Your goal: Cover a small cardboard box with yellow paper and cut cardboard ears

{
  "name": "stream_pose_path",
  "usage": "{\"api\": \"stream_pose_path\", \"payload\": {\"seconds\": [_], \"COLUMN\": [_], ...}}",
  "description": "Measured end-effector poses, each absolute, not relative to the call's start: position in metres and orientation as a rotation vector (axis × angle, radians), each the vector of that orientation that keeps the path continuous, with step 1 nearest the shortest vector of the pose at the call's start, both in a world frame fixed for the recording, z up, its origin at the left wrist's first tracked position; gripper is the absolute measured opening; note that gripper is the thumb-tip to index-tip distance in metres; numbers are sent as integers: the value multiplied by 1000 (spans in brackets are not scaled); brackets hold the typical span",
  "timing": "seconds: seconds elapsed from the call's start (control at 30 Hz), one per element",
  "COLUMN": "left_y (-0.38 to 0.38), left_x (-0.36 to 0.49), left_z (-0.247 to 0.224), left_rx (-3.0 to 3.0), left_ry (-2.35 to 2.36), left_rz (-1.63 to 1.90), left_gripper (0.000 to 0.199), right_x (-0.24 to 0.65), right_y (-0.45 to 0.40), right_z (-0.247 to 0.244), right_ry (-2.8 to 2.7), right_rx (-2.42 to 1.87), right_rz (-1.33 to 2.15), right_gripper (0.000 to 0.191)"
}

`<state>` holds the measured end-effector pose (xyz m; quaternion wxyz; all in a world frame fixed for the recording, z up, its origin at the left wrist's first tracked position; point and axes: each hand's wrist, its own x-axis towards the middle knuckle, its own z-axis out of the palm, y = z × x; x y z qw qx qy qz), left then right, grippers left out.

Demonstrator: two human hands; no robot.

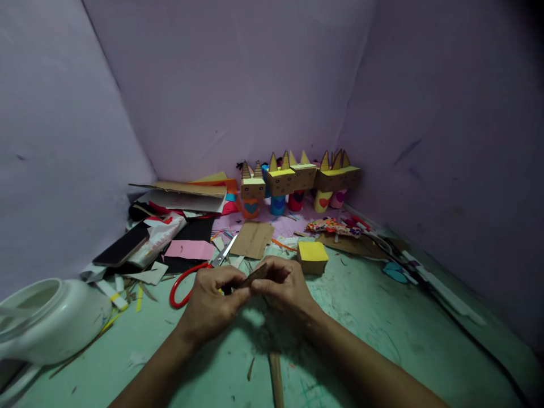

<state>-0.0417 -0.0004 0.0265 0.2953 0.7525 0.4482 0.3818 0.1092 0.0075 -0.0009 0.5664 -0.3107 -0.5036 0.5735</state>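
Note:
A small piece of brown cardboard (257, 274) is pinched between my two hands above the green table. My left hand (212, 300) grips its left end, with the thumb and fingers together. On its right end the fingers and thumb of my right hand (285, 288) are closed. Red-handled scissors (182, 286) lie just beyond my left hand, blades toward the back. Behind my right hand sits a cardboard box with a yellow top (313, 253). Flat brown cardboard (253, 239) lies beyond both hands.
Cardboard figures (281, 182) with pointed ears stand at the back. A white pot (63, 320) is at the left, near a dark phone (122, 245) and pink paper (189, 250). A cardboard strip (276, 377) lies in front. A black cable (463, 331) runs along the right.

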Motion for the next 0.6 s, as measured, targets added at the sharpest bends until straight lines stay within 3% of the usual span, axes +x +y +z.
{"api": "stream_pose_path", "payload": {"seconds": [0.4,0.6], "left_y": [3,1], "left_x": [-48,-42], "left_z": [26,28], "left_rx": [2153,1692], "left_ry": [1068,1210], "left_rz": [1090,938], "left_gripper": [14,19], "right_x": [109,108], "right_y": [4,6], "right_z": [3,0], "right_ry": [-1305,-1251], "right_rx": [-748,-815], "right_rz": [1156,1299], "right_gripper": [6,16]}}
